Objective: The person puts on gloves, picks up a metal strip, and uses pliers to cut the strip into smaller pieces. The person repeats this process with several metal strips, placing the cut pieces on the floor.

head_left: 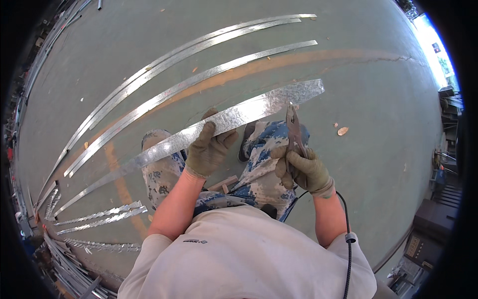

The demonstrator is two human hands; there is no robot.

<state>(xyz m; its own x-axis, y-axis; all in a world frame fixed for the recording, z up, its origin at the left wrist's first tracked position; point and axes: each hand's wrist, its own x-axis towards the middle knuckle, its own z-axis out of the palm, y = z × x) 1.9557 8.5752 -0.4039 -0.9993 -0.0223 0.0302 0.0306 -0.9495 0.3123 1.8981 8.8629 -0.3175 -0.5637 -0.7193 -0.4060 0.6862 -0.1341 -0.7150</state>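
Note:
A long, shiny galvanized sheet-metal strip (249,109) slants across in front of me, its far end up at the right. My gloved left hand (209,144) is closed on the strip near its middle, thumb on the upper face. In my gloved right hand (304,169) is a pair of worn, brownish tin snips (294,130), gripped by the handles and pointing away from me. The tip of the snips meets the near edge of the strip, a little short of its right end. Whether the blades are around the metal is too small to tell.
More metal strips (199,47) lie on the green floor (383,164) beyond me. Shorter strips with jagged edges (102,219) and a pile of metal offcuts (74,269) are at the left. A dry leaf (342,131) lies to the right. A black cable (348,249) hangs along my right arm.

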